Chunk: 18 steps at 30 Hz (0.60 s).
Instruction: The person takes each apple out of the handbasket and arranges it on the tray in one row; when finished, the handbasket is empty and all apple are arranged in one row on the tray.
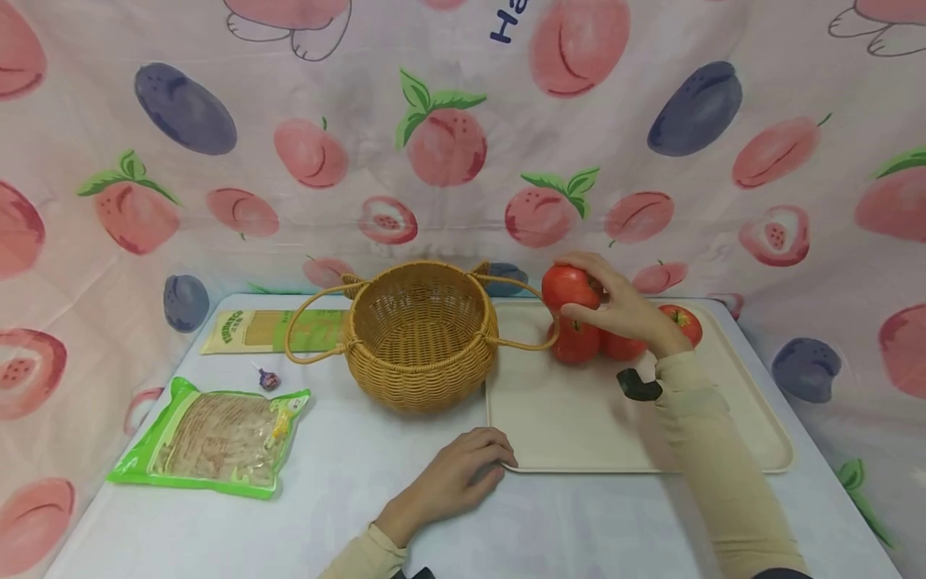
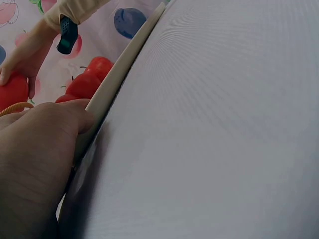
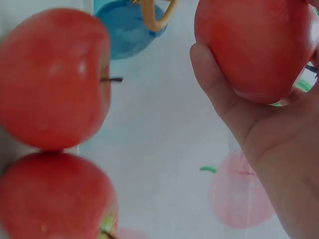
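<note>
My right hand grips a red apple above the cream tray; the right wrist view shows the thumb and fingers around this apple. Below it on the tray lie more red apples, one at the left, one beside it and one farther right. My left hand rests at the tray's near left corner, its fingertips touching the rim. A round wicker basket with two loop handles stands left of the tray, its inside showing bare weave.
Left of the basket lie a flat pack of noodles, a small purple-wrapped lollipop and a green-edged bag of brownish food. One basket handle reaches over the tray's left edge. A fruit-print cloth hangs behind the table.
</note>
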{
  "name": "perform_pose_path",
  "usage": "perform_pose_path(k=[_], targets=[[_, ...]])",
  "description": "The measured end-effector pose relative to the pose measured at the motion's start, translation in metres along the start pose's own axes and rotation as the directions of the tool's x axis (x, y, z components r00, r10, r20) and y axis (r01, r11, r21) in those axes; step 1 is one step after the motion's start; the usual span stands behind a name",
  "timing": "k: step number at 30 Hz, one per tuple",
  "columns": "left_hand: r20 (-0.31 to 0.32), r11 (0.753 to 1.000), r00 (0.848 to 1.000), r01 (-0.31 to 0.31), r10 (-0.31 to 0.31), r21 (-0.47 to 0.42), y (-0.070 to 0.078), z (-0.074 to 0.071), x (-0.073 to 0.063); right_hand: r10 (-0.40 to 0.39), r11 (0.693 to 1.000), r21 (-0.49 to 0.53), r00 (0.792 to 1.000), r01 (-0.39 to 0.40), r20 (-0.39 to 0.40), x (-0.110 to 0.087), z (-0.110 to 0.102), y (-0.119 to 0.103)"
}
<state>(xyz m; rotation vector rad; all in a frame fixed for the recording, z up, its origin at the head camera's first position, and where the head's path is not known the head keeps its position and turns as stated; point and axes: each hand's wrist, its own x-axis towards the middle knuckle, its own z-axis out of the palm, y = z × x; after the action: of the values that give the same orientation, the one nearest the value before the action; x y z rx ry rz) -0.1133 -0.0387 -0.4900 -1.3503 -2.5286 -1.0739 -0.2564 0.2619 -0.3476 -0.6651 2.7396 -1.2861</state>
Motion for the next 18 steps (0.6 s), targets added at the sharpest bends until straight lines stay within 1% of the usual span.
perform_pose_path(k=[5, 9, 13, 18], targets=[[-0.002, 1.000, 1.000, -0.006, 0.006, -0.010, 0.000, 0.001, 0.000, 0.085, 0.996, 0.000, 0.996, -0.085, 0.004, -0.009, -0.004, 0.009], [-0.004, 1.000, 1.000, -0.003, 0.003, -0.011, 0.000, 0.000, 0.001, 0.124, 0.991, -0.053, 0.992, -0.124, -0.003, -0.016, -0.008, 0.016], [0.003, 1.000, 1.000, -0.002, 0.002, -0.010, -0.001, 0.000, 0.000, 0.124, 0.989, -0.075, 0.992, -0.125, -0.009, -0.022, -0.013, 0.024], [0.009, 1.000, 1.000, 0.010, -0.010, -0.011, -0.001, 0.001, 0.000, 0.107, 0.992, -0.068, 0.994, -0.108, -0.018, -0.026, -0.020, 0.029]])
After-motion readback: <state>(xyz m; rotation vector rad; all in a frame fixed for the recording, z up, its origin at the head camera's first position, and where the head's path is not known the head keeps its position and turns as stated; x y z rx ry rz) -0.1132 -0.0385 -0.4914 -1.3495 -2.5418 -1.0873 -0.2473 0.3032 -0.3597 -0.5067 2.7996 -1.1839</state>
